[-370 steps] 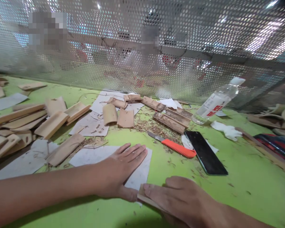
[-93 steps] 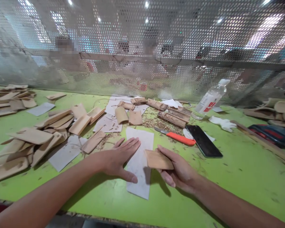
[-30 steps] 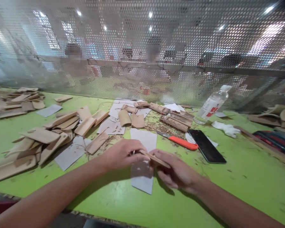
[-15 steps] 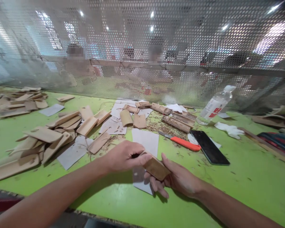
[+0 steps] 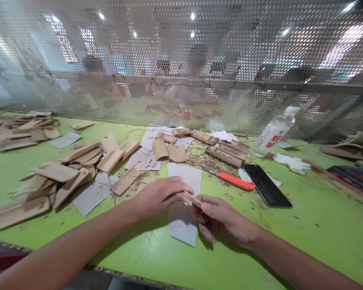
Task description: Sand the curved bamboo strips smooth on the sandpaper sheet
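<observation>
Pinching a piece of wood (image 5: 192, 199) in the right hand (image 5: 220, 216); touching its left end with the left hand (image 5: 161, 194), cannot tell whether pinching too; holding it over a sheet of paper (image 5: 182, 227), with a knife (image 5: 235, 181) and phone (image 5: 266, 186) beyond the right hand.

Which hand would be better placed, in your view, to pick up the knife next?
The right hand, probably: the knife lies nearer to it. It grips a tan piece, though, so the left hand, at the other end, would likely have to take that first.
</observation>
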Action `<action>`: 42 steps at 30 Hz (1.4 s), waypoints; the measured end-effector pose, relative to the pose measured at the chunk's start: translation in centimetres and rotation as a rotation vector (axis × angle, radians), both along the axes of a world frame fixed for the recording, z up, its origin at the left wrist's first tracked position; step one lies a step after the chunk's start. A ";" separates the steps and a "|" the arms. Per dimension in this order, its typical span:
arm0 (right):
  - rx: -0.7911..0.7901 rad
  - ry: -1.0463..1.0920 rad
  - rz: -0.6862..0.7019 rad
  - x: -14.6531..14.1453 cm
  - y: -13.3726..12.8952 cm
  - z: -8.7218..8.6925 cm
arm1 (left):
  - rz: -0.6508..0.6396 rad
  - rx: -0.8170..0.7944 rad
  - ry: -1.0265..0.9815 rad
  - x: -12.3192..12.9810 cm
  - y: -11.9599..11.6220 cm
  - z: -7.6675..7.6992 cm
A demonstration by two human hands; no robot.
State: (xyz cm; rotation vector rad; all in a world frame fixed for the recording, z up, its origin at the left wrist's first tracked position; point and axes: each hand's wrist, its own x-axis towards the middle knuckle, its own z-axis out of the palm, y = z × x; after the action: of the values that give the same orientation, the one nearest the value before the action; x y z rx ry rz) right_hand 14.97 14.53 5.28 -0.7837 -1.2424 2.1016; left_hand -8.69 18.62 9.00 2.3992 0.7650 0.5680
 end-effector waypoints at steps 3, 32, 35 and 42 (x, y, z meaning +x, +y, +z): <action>0.071 -0.222 -0.085 1.0 0.8 0.7 | 0.037 -0.037 0.084 0.0 -0.2 -0.6; 0.727 -0.988 0.106 3.4 -1.2 1.7 | -0.095 -0.122 0.451 -0.4 -0.5 -2.1; 0.676 -0.890 0.186 3.5 -1.2 1.7 | -0.094 -0.109 0.466 -0.3 -0.6 -2.1; 0.788 -0.919 -0.303 5.1 0.5 2.5 | 0.164 0.021 0.539 -0.2 -0.9 -1.2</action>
State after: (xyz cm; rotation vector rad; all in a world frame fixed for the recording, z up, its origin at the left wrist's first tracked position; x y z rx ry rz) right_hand 20.06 15.02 7.82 -1.4604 -2.0352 0.8167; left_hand -8.91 17.69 7.79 2.5496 1.1895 -0.0266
